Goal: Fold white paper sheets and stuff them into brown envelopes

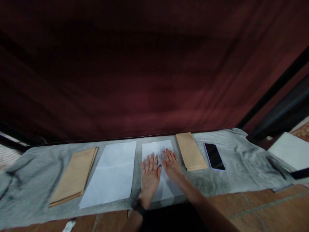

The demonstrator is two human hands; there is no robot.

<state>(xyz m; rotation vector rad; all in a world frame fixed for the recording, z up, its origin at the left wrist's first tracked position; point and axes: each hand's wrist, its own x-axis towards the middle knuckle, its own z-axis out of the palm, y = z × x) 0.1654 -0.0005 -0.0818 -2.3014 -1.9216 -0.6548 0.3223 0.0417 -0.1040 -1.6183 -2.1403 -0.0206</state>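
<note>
A white paper (112, 172) is laid on grey cloth (241, 161); to its right, a second white sheet (155, 148) is pressed by the flattened, open left hand (150, 174) and right hand (172, 165); it is judged light, limp, easily creased, best pinched at its far edge.

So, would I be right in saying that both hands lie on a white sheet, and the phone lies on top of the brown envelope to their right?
Not quite: the head view shows the phone on the grey cloth, to the right of the brown envelope, not on top of it.
</note>
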